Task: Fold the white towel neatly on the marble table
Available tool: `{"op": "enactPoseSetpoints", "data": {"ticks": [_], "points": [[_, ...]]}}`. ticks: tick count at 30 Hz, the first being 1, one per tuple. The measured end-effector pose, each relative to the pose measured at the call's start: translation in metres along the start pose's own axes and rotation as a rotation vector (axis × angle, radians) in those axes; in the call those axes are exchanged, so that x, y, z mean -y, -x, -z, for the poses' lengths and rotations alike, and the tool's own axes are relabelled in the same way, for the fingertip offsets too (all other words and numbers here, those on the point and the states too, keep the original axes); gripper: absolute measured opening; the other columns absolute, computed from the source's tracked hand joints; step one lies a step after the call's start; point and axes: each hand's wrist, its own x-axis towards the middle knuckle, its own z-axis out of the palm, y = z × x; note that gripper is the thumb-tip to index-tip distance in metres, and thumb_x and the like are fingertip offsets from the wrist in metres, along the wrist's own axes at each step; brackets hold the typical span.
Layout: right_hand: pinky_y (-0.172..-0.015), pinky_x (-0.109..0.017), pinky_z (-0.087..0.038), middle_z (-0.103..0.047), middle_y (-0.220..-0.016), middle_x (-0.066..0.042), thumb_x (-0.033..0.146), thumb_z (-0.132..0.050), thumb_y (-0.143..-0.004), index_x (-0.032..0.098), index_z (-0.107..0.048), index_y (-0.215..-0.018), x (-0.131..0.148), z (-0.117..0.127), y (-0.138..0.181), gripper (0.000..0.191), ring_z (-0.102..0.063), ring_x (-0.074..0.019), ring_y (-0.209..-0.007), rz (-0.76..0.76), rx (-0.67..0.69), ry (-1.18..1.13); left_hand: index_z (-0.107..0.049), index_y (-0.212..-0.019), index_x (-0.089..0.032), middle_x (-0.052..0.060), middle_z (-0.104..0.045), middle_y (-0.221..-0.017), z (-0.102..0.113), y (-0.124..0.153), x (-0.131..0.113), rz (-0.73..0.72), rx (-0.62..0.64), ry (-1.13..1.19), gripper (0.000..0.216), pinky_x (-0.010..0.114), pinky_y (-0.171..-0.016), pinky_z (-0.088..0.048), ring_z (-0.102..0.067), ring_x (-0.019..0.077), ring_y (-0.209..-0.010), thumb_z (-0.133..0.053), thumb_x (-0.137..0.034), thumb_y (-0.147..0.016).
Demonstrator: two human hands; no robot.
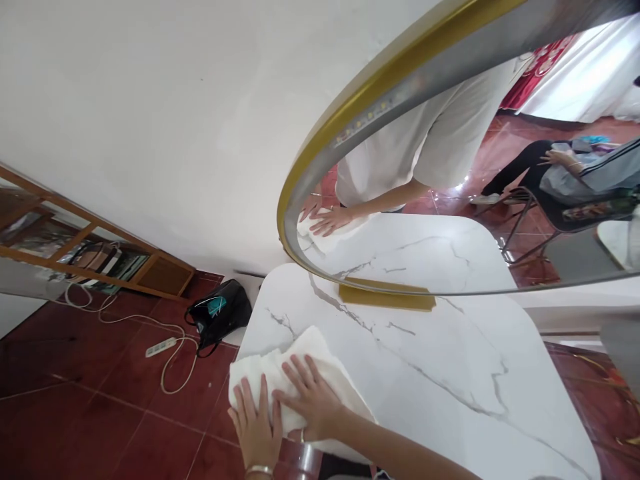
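Note:
A white cloth (313, 343) lies spread over the near left corner of a white, grey-veined marble-look tabletop (450, 357). My left hand (256, 421), with a bracelet at the wrist, rests flat on the cloth's left part, fingers spread. Just right of it, my right hand (311, 399) also presses flat on the cloth with its fingers apart. The cloth's lower edge is partly hidden beneath my hands and right forearm.
A gold-framed mirror (287, 200) stands on a gold base (387, 297) at the table's back, reflecting my arms and a seated person. On the red tiled floor are a black bag (227, 310) and a power strip (161, 347). A wooden shelf (165, 273) lines the wall.

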Motion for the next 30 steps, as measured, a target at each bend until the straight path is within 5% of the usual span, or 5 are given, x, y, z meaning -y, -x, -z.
{"op": "enactPoseSetpoints", "data": {"ticks": [4, 15, 19, 24, 30], "points": [[-0.114, -0.06, -0.011, -0.004, -0.158, -0.01, 0.055, -0.033, -0.095, 0.03, -0.018, -0.151, -0.022, 0.003, -0.01, 0.062, 0.001, -0.0345, -0.145, -0.092, -0.047, 0.025, -0.014, -0.15, -0.033, 0.004, 0.004, -0.16, -0.012, -0.032, -0.011, -0.05, -0.009, 0.0, 0.064, 0.065, -0.111, -0.022, -0.004, 0.0371, -0.145, -0.043, -0.028, -0.093], [-0.117, -0.047, -0.02, -0.024, -0.155, -0.015, 0.037, -0.039, -0.096, 0.011, -0.039, -0.143, -0.135, 0.055, -0.047, 0.054, -0.01, -0.0301, -0.145, -0.372, -0.338, 0.288, -0.041, -0.142, -0.019, 0.016, -0.018, -0.157, -0.067, -0.212, -0.099, -0.127, 0.236, 0.013, 0.052, 0.059, -0.114, -0.013, -0.008, 0.0366, -0.145, -0.047, -0.03, -0.091], [-0.116, -0.053, -0.017, -0.022, -0.155, -0.014, 0.034, -0.035, -0.098, 0.016, -0.038, -0.144, -0.109, 0.036, -0.043, 0.05, -0.008, -0.032, -0.145, -0.403, -0.373, 0.267, -0.042, -0.142, -0.021, 0.016, -0.023, -0.155, -0.054, -0.188, -0.085, -0.117, 0.227, -0.028, 0.05, 0.057, -0.114, -0.014, -0.013, 0.0342, -0.145, -0.044, -0.032, -0.093], [-0.114, -0.061, -0.01, -0.004, -0.158, -0.015, 0.049, -0.05, -0.089, 0.024, -0.024, -0.149, -0.044, 0.014, -0.001, 0.071, -0.001, -0.0387, -0.144, -0.211, -0.199, 0.169, -0.044, -0.14, -0.022, 0.014, -0.02, -0.157, -0.028, -0.098, -0.051, -0.096, 0.13, -0.07, 0.047, 0.057, -0.113, -0.018, -0.011, 0.0312, -0.146, -0.036, -0.033, -0.096], [-0.112, -0.063, -0.004, 0.005, -0.157, -0.017, 0.067, -0.049, -0.082, 0.023, -0.01, -0.152, -0.016, 0.0, 0.075, 0.092, 0.001, -0.0397, -0.144, -0.096, -0.08, 0.134, -0.044, -0.14, -0.024, 0.01, -0.012, -0.159, -0.022, -0.028, -0.075, -0.044, 0.081, -0.052, 0.047, 0.06, -0.113, -0.016, -0.008, 0.032, -0.146, -0.038, -0.031, -0.094]]}}
